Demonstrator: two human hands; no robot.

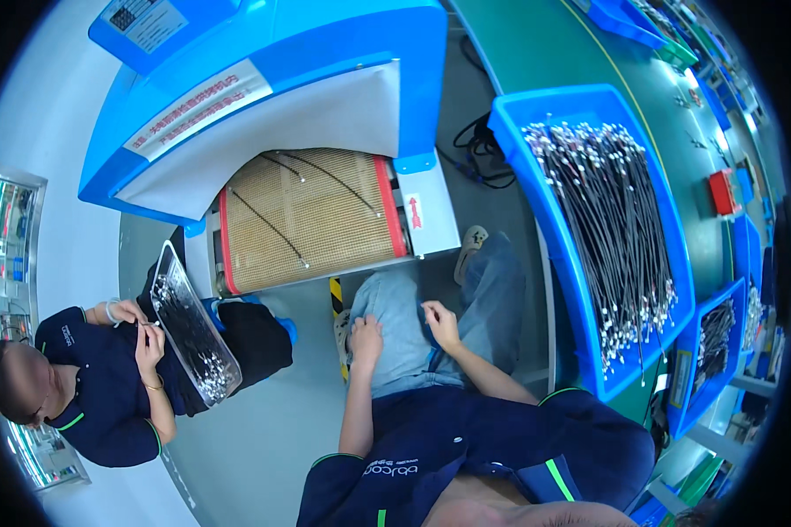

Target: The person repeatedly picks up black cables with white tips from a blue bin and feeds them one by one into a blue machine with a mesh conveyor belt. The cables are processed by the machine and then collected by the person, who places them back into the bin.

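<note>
My left hand [366,339] rests on my left thigh, fingers curled loosely, holding nothing. My right hand [440,323] lies on my right thigh in pale blue jeans, fingers slightly bent and apart, also holding nothing. Just ahead of my knees a mesh conveyor belt [312,215] comes out of a blue machine [264,79]; thin black cables lie on it. To my right a large blue tray [510,132] holds a heap of black cables [606,228] with small white ends.
At the left a seated person in a dark shirt handles a small part over a clear tray [193,329] of cables. A green workbench [545,44] runs along the right with more blue bins [716,338] and a red box [723,191]. Grey floor lies below.
</note>
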